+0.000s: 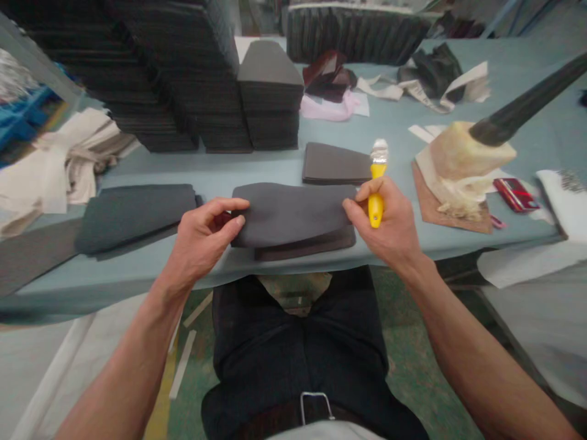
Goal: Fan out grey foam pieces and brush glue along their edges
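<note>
A dark grey flat panel (288,214) is stretched between my two hands, just above another dark panel (307,243) at the table's front. My left hand (206,235) pinches its left end between thumb and fingers. With thumb and forefinger my right hand (387,220) grips the right end. Tucked in that same right hand is a brush with a yellow handle (376,208), its whitish bristle end pointing away from me. Behind the panel lies a short stack of similar dark panels (337,162). A pile of dark pieces (137,217) rests left of my left hand.
Tall stacks of dark panels (270,104) rise at the back left. A yellowish container (463,153) with a thick black handle stands on a brown board (422,201) at right, beside a red box (516,194). Cloth scraps (330,104) lie behind; pale strips (73,153) lie far left.
</note>
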Available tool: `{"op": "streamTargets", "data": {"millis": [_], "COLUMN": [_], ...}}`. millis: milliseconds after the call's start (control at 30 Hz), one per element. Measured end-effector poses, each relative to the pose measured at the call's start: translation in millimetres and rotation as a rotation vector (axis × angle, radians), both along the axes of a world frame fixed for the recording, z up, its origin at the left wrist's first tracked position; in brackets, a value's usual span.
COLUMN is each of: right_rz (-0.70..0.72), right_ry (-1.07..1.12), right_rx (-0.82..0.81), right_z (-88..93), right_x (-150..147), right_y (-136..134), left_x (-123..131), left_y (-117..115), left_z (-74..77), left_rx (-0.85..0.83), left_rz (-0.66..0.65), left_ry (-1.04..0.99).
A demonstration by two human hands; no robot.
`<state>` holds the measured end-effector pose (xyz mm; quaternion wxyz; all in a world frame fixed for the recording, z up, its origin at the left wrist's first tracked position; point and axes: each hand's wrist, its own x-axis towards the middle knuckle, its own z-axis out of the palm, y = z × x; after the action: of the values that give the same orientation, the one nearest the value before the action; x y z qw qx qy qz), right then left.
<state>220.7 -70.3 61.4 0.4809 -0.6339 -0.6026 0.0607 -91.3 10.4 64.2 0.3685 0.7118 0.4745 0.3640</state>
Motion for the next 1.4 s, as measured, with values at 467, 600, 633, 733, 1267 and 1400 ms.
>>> {"op": "streamTargets", "data": {"millis": [467,600,633,733,1267,1400], "right_rz": [-0.020,-0.032,-0.041,-0.070,-0.043,-0.026], "right_ry": [0.136,0.117,0.113,0.121,0.213,0.221], "right_rx": [-0.034,-0.012,-0.008,-0.010,-0.098,-0.109], "right_z": [-61.2,-63.7,-63.7,-64.6,-74.0,-70.1], "right_x": [33,38,38,38,39,35], "right_y": [-18,-17,-17,-18,-16,-17], "left_x": [9,11,12,13,13,12], "left_y": [3,3,3,4,5,6], "left_z": [-22.3,-23.4,-24.0,-26.8,-28.8,-29.6], "left_rx": [-0.182,-0.201,-0.209,-0.235,-0.173,-0.165], "left_rz": [-0.134,-0.152,-0.154,-0.161,-0.195,-0.185], "left_ry": [0.068,0.058,0.057,0.052,0.267,0.299]}}
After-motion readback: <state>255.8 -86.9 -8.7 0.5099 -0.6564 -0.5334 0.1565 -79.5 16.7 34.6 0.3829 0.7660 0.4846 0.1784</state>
